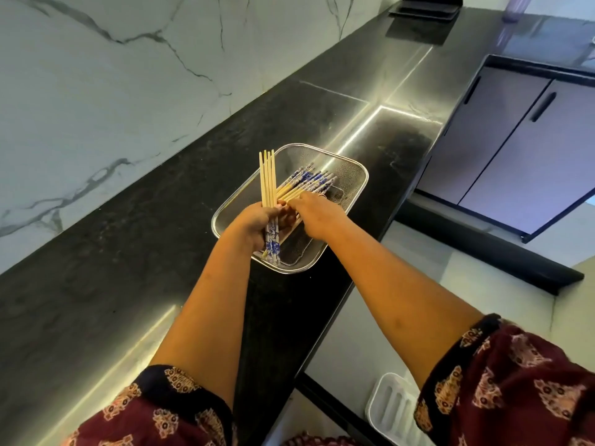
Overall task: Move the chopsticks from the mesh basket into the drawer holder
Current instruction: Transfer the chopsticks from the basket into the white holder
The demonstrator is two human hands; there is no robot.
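Observation:
A metal mesh basket (351, 175) sits on the dark countertop. Several bamboo chopsticks (309, 183) with blue-and-white patterned ends lie slanted inside it. My left hand (254, 225) grips an upright bundle of chopsticks (268, 180) over the basket's left side, pale tips pointing up and patterned ends below the fist. My right hand (314, 217) reaches into the basket beside the left hand, its fingers closed on the plain ends of the lying chopsticks. The white drawer holder (391, 405) with long slots shows at the bottom edge, partly hidden by my right sleeve.
The black countertop (128, 246) runs diagonally along a marble wall (96, 75). Grey cabinet doors (521, 146) with black handles stand at the right. A dark flat appliance (421, 14) sits at the far end of the counter.

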